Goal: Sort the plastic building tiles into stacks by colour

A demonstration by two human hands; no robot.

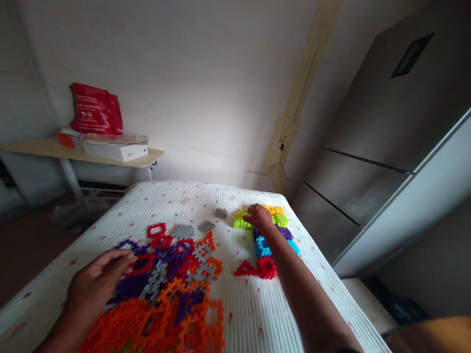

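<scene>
On the left, my left hand hovers at the edge of a loose pile of flat plastic interlocking tiles. Its thumb and fingertips come together beside a red square frame tile and a purple tile; whatever is between them is too unclear to name. Farther off to the right, my right hand has its fingers curled down on a lime-green interlocking tile. Around its wrist stand grouped tiles: yellow ones, purple ones, blue ones and a red one.
A white ribbed cover with red specks lies over the work surface. Grey tiles and a red triangle tile lie apart. Behind are a side table with a red bag and a white box. A grey refrigerator stands right.
</scene>
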